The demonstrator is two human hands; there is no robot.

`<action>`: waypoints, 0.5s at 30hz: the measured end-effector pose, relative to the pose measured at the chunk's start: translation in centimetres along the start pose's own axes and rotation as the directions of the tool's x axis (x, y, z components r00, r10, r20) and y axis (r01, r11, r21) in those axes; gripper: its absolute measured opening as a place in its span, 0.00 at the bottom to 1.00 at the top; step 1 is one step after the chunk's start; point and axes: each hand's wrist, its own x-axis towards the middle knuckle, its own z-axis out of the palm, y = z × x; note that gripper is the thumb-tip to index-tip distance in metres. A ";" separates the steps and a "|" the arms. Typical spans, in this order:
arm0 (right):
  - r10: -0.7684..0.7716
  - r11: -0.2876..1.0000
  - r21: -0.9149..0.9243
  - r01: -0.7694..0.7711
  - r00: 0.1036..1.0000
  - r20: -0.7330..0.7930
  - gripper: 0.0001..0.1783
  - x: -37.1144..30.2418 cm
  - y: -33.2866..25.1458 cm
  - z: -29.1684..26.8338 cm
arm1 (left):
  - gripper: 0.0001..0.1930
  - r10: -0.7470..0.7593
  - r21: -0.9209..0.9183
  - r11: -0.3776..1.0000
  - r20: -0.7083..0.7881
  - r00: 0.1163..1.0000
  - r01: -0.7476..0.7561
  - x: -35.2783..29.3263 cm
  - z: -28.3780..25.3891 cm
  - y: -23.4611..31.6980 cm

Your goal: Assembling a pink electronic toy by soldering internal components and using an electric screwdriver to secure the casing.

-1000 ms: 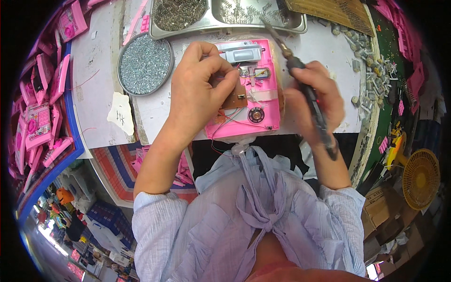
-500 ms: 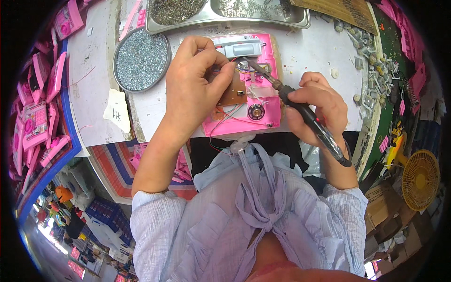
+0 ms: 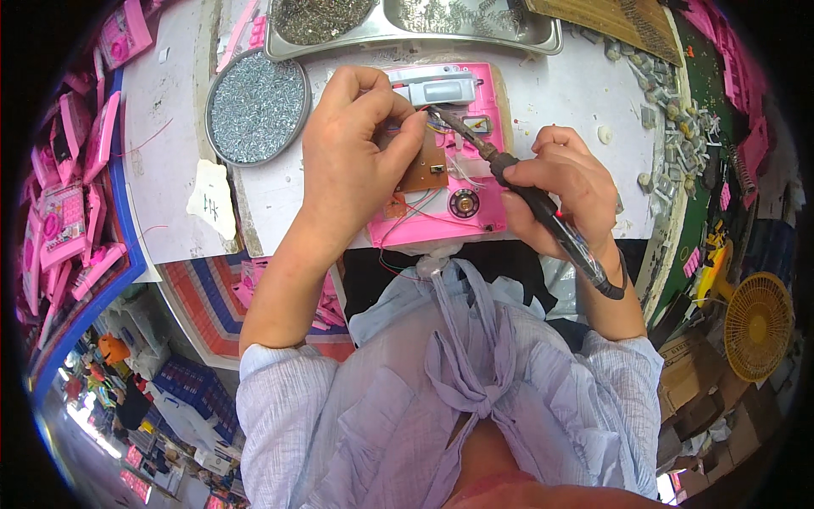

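My right hand (image 3: 572, 191) is closed round the black handle of a soldering iron (image 3: 578, 252). Its metal tip points up and left, to a spot right beside my left fingertips. My left hand (image 3: 360, 140) is in a pinch, apparently on a thin red wire (image 3: 426, 108) at the upper edge of a brown circuit board (image 3: 426, 172). That board lies in an open pink plastic casing (image 3: 485, 216), with a small round speaker (image 3: 465, 204) and a pale grey-blue battery-box-like part (image 3: 448, 91). Part of the board is hidden under my left hand.
A round tray of small screws (image 3: 259, 106) stands left of the casing. Beyond it is a metal tray (image 3: 407, 34) of springs and small metal parts. Small grey parts (image 3: 670, 127) lie along the right; pink casings (image 3: 64, 220) pile up far left. A yellow fan (image 3: 757, 327) stands right.
My right hand has moved a little left with the soldering iron, bringing its tip closer to my left fingertips. My left hand keeps its pinch, nearly unmoved.
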 end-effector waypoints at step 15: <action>-0.002 1.000 0.021 0.002 1.000 0.010 0.18 -0.1 0.0 -0.5 | 0.07 -0.018 0.008 1.000 0.003 1.000 0.018 0.0 0.0 0.2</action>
